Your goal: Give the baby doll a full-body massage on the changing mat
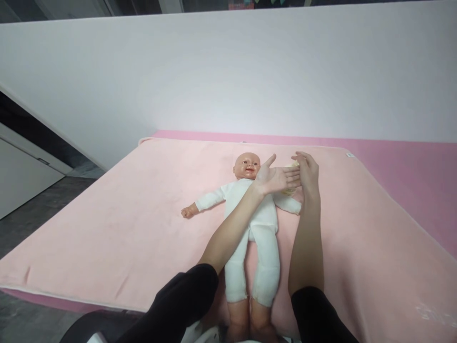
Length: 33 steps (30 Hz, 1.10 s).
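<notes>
Bald baby doll with a tan plastic head and a white cloth body (266, 216) lies face up beneath the hands; the left hand (274, 180) shows its palm, the four straight fingers held side by side and the thumb spread away from them; the right hand (310, 174), fingers bent, stands at the left fingertips, and I cannot tell whether the two touch or whether the right one pinches anything; a pale yellow object (290, 192), mostly hidden, shows just behind the left fingers, its shape unclear and any print on it unreadable; the doll's head is just left of the left palm; one doll arm reaches out left of the grip, the other passes behind the right forearm; the bare tan doll legs point toward the wearer; black sleeves (182, 302) cover the upper forearms; around all this spreads a soft, pale pink cloth mat (150, 200); a small white label (350, 155) sits on its far corner, right of the hands, too small to read; white lettering (435, 314), nearer the wearer and farther right, is too blurred to read; a smooth white partition (228, 76) rises beyond the grip.
</notes>
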Each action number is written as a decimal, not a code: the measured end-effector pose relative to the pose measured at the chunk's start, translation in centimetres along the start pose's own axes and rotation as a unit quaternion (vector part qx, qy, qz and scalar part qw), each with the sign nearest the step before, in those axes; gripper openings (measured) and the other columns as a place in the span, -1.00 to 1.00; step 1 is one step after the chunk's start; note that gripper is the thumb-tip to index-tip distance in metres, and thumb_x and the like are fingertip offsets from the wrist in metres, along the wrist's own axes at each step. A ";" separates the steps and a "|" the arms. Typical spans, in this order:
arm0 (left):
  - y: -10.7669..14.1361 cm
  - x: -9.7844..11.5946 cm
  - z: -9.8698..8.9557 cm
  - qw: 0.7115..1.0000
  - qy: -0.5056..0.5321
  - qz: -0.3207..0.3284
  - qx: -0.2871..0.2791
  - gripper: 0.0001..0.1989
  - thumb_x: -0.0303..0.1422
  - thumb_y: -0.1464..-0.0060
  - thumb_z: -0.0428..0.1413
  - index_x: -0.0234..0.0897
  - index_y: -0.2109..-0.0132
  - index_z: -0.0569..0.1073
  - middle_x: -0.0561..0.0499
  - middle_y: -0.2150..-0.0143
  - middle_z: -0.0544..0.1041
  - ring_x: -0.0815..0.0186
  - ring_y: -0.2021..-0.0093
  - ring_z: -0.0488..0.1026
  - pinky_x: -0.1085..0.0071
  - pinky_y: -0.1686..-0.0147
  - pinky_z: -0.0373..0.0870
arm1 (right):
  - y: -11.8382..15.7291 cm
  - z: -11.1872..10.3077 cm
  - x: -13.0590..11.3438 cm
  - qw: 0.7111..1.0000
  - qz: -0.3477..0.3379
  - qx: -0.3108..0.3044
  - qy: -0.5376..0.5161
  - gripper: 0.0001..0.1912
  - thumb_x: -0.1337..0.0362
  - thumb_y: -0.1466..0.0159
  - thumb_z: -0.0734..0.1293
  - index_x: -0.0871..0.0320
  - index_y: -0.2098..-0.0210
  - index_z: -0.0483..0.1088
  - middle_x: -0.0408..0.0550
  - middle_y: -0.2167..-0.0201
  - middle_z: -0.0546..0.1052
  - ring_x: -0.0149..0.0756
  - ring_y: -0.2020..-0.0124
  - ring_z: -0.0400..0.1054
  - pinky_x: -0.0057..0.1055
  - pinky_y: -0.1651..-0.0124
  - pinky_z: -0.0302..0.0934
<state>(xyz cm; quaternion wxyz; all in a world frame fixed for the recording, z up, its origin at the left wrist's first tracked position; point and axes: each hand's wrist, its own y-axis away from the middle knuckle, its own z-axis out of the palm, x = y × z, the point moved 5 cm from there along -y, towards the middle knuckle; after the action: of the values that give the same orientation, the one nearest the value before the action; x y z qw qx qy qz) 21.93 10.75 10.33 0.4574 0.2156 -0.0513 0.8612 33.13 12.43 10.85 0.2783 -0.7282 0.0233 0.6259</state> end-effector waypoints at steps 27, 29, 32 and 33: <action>-0.6 0.0 -1.2 0.999 -0.038 -0.006 -0.004 -0.32 -0.14 -0.12 -0.16 -0.61 -0.22 0.23 -0.37 -0.05 0.47 0.09 -0.07 0.43 0.24 -0.05 0.27 | -0.2 0.8 -0.3 0.995 -0.066 0.064 0.045 -0.67 0.09 -0.21 0.09 0.10 0.56 0.26 -0.15 0.56 0.34 -0.33 0.45 0.27 -0.37 0.24 0.16; -0.6 -0.1 -1.1 1.000 -0.028 -0.003 -0.008 -0.32 -0.14 -0.12 -0.17 -0.62 -0.22 0.23 -0.38 -0.05 0.46 0.09 -0.07 0.43 0.24 -0.05 0.28 | -0.2 0.8 -0.4 0.996 -0.062 0.054 0.037 -0.67 0.06 -0.20 0.11 0.10 0.54 0.28 -0.15 0.55 0.36 -0.33 0.43 0.28 -0.38 0.24 0.16; -0.5 -0.2 -0.9 1.000 -0.022 -0.003 -0.011 -0.34 -0.14 -0.15 -0.20 -0.58 -0.21 0.25 -0.36 -0.04 0.47 0.10 -0.05 0.44 0.19 -0.06 0.28 | -0.2 0.7 -0.5 0.997 -0.069 0.022 0.022 -0.70 0.08 -0.19 0.13 0.12 0.48 0.34 -0.14 0.52 0.40 -0.33 0.40 0.30 -0.39 0.24 0.16; -0.5 -0.2 -0.8 1.000 -0.021 -0.003 -0.011 -0.35 -0.13 -0.16 -0.21 -0.57 -0.21 0.25 -0.35 -0.04 0.48 0.09 -0.05 0.45 0.17 -0.07 0.28 | -0.2 0.7 -0.5 0.997 -0.070 0.015 0.020 -0.70 0.09 -0.19 0.13 0.12 0.47 0.36 -0.13 0.51 0.41 -0.32 0.38 0.31 -0.39 0.23 0.16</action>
<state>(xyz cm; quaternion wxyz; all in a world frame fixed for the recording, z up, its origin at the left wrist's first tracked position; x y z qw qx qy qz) 22.17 11.10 9.47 0.4613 0.2292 -0.0699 0.8543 32.45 12.77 11.39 0.3318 -0.7364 -0.0133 0.5895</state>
